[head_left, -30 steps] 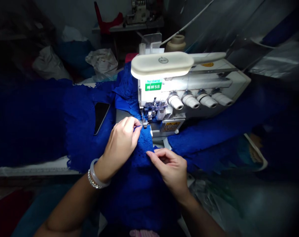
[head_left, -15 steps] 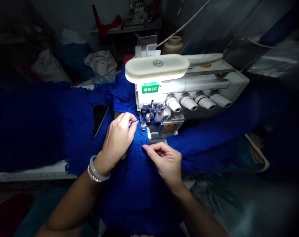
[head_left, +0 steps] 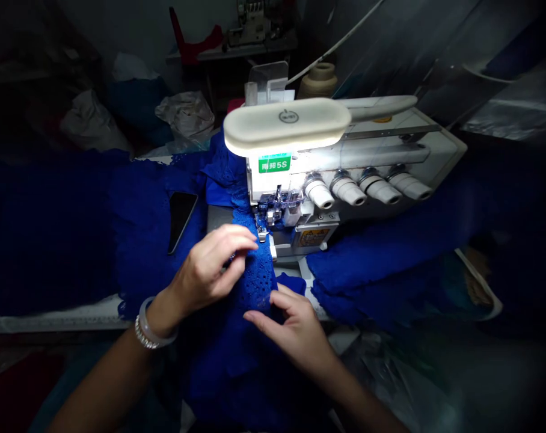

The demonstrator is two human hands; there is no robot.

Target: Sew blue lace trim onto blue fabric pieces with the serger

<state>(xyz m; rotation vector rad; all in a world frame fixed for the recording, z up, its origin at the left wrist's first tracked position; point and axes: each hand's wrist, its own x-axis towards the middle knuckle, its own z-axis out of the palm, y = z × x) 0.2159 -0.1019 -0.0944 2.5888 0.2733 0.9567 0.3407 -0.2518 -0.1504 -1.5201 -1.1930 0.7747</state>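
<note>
Blue eyelet fabric (head_left: 255,282) runs from under the presser foot (head_left: 261,234) of a white overlock sewing machine (head_left: 273,180) down toward my body. My left hand (head_left: 214,264) is over the fabric's left side, just in front of the presser foot. Its fingers stretch forward and the thumb is apart from them, with nothing seen between. Lower down, my right hand (head_left: 295,325) is at the fabric's right edge, its thumb spread away from the bent fingers. Part of those fingers is hidden, and no grip on the cloth shows.
A black phone (head_left: 181,221) lies on blue fabric to the left. More blue cloth (head_left: 381,246) covers the table at the right. The machine's lamp (head_left: 286,126) overhangs the sewing area. Behind stand a thread cone (head_left: 319,81), stuffed bags (head_left: 185,114) and another sewing machine (head_left: 252,24).
My left hand has drawn back from the presser foot and its pinch has opened. My right hand has moved down, thumb and fingers now spread. A fold of blue cloth shows beside it.
</note>
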